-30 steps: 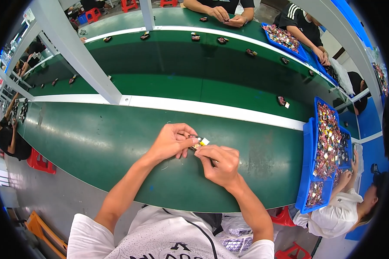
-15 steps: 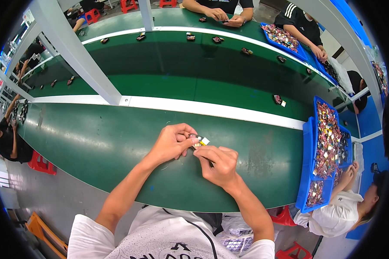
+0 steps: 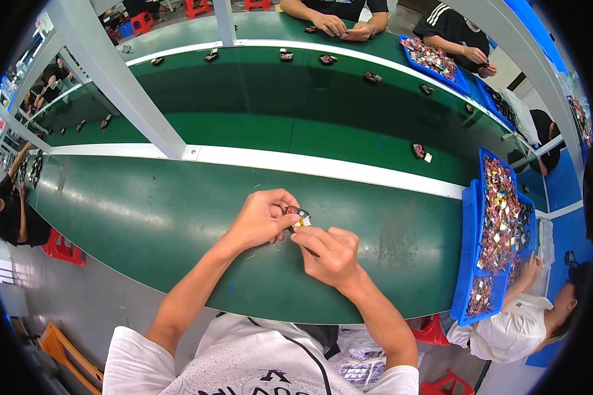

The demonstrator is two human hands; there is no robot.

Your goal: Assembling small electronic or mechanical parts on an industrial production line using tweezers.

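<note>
Two bare hands meet over a green worktable (image 3: pixel 145 210), with one small black piece (image 3: pixel 300 214) between them, raised at the fingertips. Taking that piece as the middle of the dial, with twelve straight away from the person, the left hand (image 3: pixel 267 216) sits at nine o'clock, its thumb and curled fingers gripping the black body. A white and yellow part (image 3: pixel 301 223) shows on the piece's near side. The right hand (image 3: pixel 331 253) comes in between four and five o'clock, fingers bent and their tips touching the piece at its near edge; at this size I cannot tell whether they pinch it or only press against it.

At three o'clock, stacked blue bins (image 3: pixel 469 263) hold heaps of small multicoloured parts (image 3: pixel 499 210). A co-worker in a white shirt (image 3: pixel 517 322) sits at four o'clock, hands beside those bins. A white rail (image 3: pixel 329 168) crosses beyond the hands at twelve, and past it runs a dark green belt (image 3: pixel 244 122). A loose black-and-red piece with a white tab (image 3: pixel 420 151) lies on the belt at two o'clock. Farther off at twelve, another co-worker (image 3: pixel 339 8) holds both hands together over the far table. A red stool (image 3: pixel 62 245) stands at nine.
</note>
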